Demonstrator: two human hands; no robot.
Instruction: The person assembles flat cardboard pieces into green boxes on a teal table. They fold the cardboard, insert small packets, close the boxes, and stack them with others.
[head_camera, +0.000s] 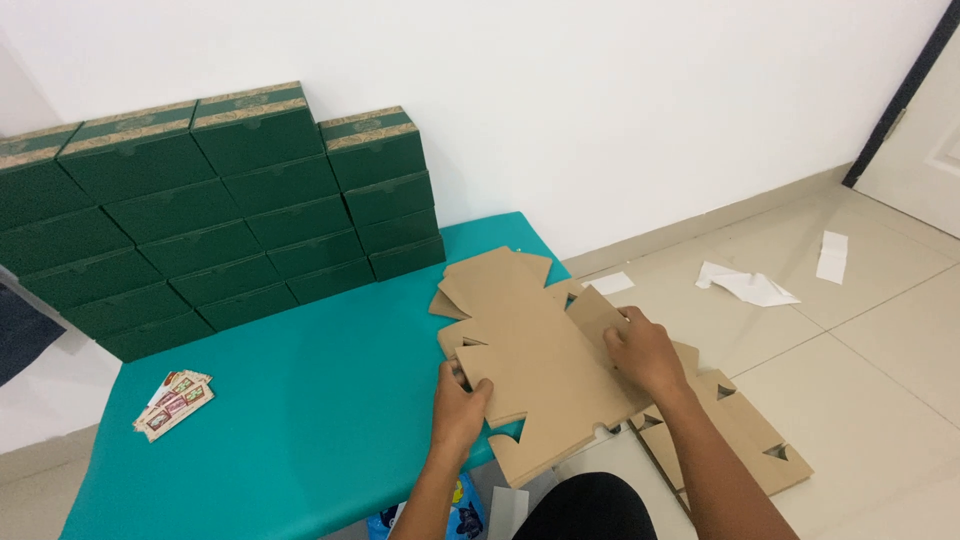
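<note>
My left fingers (462, 385) pinch the top die-cut cardboard blank (535, 350) while my right hand (645, 352) presses flat; overhanging the tabletop's (300, 400) right edge, the stack could slide off.

Both bare forearms are stretched forward from the bottom edge. The left hand (460, 405) is laid low with fingers curled forward, thumb tucked. The right hand (645, 355) is set farther ahead, knuckles up, fingers bent downward.

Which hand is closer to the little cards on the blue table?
Left. The left hand is on the cardboard, right of the cards; the right hand is farther right.
</note>
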